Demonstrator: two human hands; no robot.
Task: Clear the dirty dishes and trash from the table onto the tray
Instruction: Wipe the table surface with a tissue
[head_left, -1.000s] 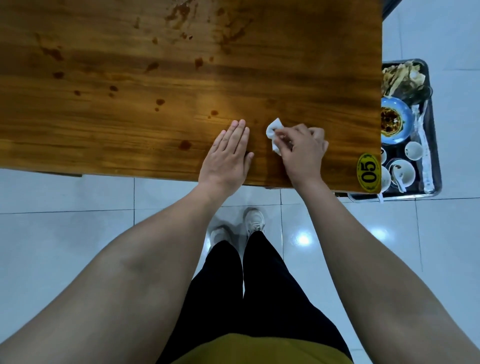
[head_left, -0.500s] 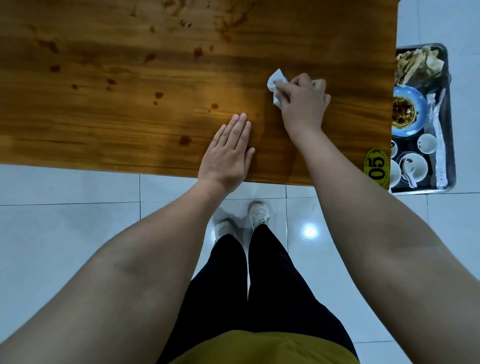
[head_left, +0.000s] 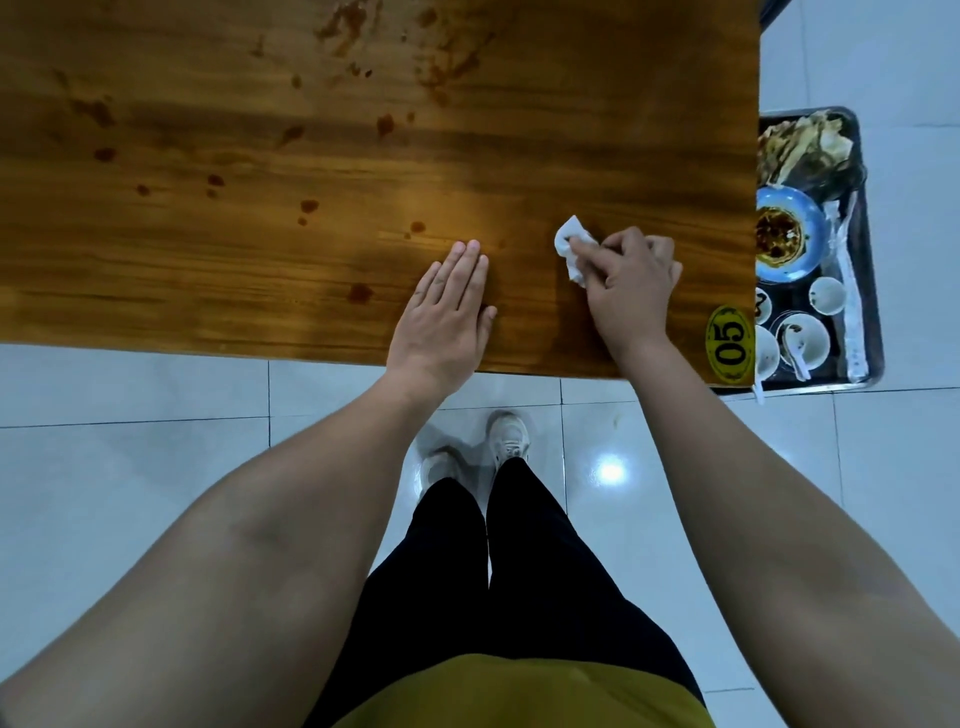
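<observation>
My right hand (head_left: 631, 283) grips a crumpled white tissue (head_left: 571, 249) and presses it on the wooden table (head_left: 260, 249) near the front right corner. My left hand (head_left: 447, 312) lies flat on the table edge, fingers straight, holding nothing. Dark sauce stains (head_left: 359, 292) dot the table to the left and at the back. The dark tray (head_left: 872, 312) stands on the floor right of the table. It holds a blue bowl (head_left: 792, 234) with brown leftovers, small white cups (head_left: 827, 295) and a spoon (head_left: 797, 353).
A yellow oval sticker (head_left: 730, 343) marked 05 sits at the table's front right corner. A heap of food scraps and wrappers (head_left: 802, 150) fills the tray's far end. White tile floor (head_left: 130, 467) and my shoes (head_left: 509, 439) lie below the table edge.
My right hand with the tissue went from the front edge toward the back of the table, then came back toward the front. My left hand stayed flat in place.
</observation>
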